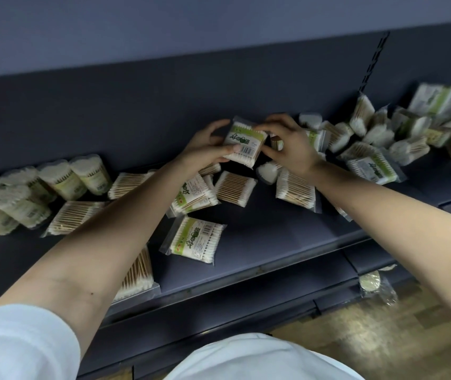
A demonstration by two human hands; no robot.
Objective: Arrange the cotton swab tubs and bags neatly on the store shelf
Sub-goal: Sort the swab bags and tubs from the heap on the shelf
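Head view: two bare forearms reach over a dark shelf (273,242) toward its back panel (136,105).
Held bag (246,142): one flat cotton swab bag with a green label and a barcode, tilted and raised off the shelf, directly between the two hands.
Left hand (208,149): grips the held bag's left side, with the thumb laid across the lower front edge and the fingers curled over the top left.
Right hand (290,144): pinches the held bag's right side, fingertips on the upper right corner and thumb by the lower right edge.
Tubs (62,182): round cotton swab tubs lie on their sides in a cluster at the far left of the shelf. Five can be made out, and blur hides any more.
Loose bags (195,239): at least seven lie flat and askew across the middle of the shelf, some under the forearms.
Pile (383,133): more bags heaped against the back panel, right of the right hand. They are too blurred to count.
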